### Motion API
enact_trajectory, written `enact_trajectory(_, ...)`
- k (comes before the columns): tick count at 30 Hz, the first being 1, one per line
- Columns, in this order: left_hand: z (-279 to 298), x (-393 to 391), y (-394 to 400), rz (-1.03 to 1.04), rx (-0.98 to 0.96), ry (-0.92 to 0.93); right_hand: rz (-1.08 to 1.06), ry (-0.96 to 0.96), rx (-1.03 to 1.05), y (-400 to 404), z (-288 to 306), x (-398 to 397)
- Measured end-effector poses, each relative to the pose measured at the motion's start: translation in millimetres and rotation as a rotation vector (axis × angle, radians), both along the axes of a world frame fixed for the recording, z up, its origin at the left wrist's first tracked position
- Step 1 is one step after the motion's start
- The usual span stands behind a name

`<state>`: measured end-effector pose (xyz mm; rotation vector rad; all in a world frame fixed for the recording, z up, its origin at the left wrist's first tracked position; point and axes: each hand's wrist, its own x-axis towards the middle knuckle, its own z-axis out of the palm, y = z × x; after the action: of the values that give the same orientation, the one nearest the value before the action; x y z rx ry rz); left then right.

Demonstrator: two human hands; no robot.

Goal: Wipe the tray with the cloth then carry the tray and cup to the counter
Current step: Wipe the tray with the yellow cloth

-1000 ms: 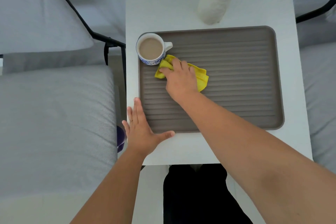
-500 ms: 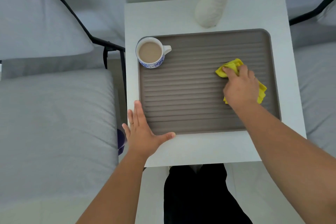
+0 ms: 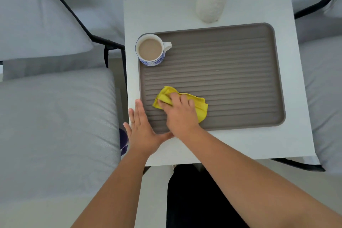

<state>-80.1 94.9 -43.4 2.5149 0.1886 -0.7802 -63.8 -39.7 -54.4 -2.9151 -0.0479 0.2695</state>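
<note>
Fingers [image 3: 182,99] of right hand [image 3: 180,114] are curling over the yellow cloth [image 3: 200,108], pressing it onto the tray's [image 3: 240,79] near-left corner, from what I'm seeing. Left hand [image 3: 141,127] is lying flat and spread, gripping nothing, bracing that corner's edge on the white table [image 3: 240,146]. Cup [image 3: 150,50] is sitting in the tray's far-left corner.
</note>
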Motion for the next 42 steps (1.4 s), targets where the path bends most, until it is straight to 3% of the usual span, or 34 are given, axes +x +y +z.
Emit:
enact_trajectory(5,2.2,0.9,0.7,-0.027,0.027,0.007,0.186,-0.051,0.041,-59.8,-5.7,-13.1)
enact_trajectory(15,3.2,1.0,-1.0,-0.049,0.045,0.006,0.092,-0.110,0.021,-226.1,-8.0,-83.2)
enact_trajectory(21,1.4,0.2,-0.3,-0.055,0.043,0.002,0.295,-0.052,0.132,-175.7,-11.4,-57.8)
enact_trajectory(27,2.6,0.9,-1.6,-0.054,0.058,0.000,0.389,-0.032,0.164,-85.6,-12.1,-38.4)
enact_trajectory(30,3.2,1.9,-1.4,-0.065,0.075,0.002,0.407,-0.006,0.149,-85.5,-7.6,-34.9)
enact_trajectory(35,4.1,1.7,-1.8,-0.037,0.066,0.023,0.258,0.027,0.118,-143.1,-0.4,-58.6)
enact_trajectory(42,7.0,-8.3,-8.5,0.036,0.088,0.035,-0.198,0.132,0.161,-168.5,22.7,-65.4)
